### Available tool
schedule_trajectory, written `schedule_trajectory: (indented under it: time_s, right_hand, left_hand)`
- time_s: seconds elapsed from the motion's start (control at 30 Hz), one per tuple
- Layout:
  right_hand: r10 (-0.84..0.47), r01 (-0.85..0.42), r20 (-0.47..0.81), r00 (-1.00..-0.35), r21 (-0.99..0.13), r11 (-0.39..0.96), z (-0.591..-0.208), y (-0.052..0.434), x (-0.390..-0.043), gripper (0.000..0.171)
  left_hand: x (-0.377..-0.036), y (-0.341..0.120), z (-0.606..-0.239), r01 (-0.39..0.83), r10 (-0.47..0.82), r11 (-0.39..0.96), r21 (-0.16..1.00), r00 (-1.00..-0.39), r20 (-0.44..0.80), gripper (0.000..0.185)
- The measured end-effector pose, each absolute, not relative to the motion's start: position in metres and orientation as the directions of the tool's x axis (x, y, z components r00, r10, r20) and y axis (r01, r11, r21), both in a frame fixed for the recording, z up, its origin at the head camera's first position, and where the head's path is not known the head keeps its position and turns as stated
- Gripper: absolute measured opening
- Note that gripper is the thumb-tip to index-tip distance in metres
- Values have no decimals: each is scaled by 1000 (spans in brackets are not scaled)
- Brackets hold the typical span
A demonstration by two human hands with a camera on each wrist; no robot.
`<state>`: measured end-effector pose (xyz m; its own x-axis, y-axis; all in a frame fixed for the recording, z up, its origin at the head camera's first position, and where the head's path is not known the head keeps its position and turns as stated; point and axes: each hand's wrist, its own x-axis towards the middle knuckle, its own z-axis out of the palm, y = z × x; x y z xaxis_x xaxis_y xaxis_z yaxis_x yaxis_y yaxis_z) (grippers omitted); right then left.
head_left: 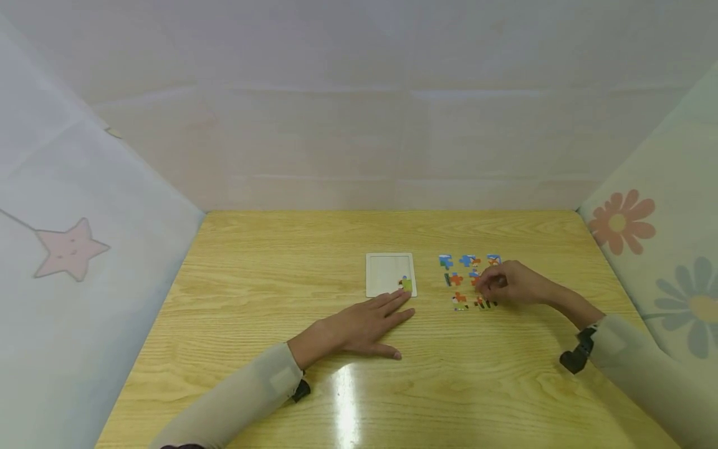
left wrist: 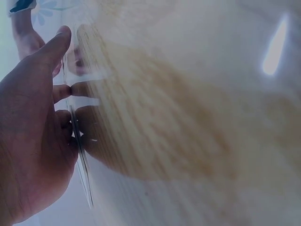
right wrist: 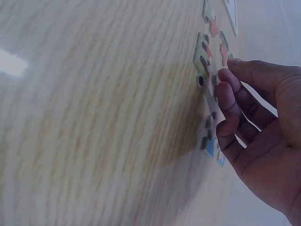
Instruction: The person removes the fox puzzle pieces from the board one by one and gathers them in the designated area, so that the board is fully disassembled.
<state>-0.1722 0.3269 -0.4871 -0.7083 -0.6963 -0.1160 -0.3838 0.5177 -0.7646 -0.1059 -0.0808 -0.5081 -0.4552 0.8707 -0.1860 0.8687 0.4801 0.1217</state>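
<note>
A white puzzle tray (head_left: 387, 269) lies mid-table with one green-yellow piece (head_left: 406, 284) in its near right corner. My left hand (head_left: 364, 324) rests flat on the wood, fingers straight, fingertips against the tray's near edge (left wrist: 81, 155). To the right lie several loose puzzle pieces (head_left: 457, 279), blue ones (head_left: 467, 260) at the back and orange ones nearer. My right hand (head_left: 507, 284) hovers over them with bent fingers, fingertips touching down by an orange piece (head_left: 476, 280). In the right wrist view the right hand's palm (right wrist: 263, 141) is empty and the pieces (right wrist: 203, 52) lie just past the fingertips.
The wooden table (head_left: 269, 287) is walled by pale cloth panels, with a star print (head_left: 70, 248) on the left and flower prints (head_left: 621, 221) on the right. A glare patch (head_left: 344, 399) shines near the front edge.
</note>
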Motion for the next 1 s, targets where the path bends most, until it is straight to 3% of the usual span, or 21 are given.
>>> schedule_trajectory:
  time_s: [0.53, 1.0]
  right_hand:
    - [-724, -465, -58, -687, -731, 500, -476, 275, -194, 14]
    - [-722, -442, -71, -688, -748, 495, -481, 217, -214, 18]
  left_hand:
    - [-105, -80, -508, 865, 866, 487, 118, -462, -189, 93]
    - [-105, -79, -509, 866, 867, 486, 119, -460, -191, 93]
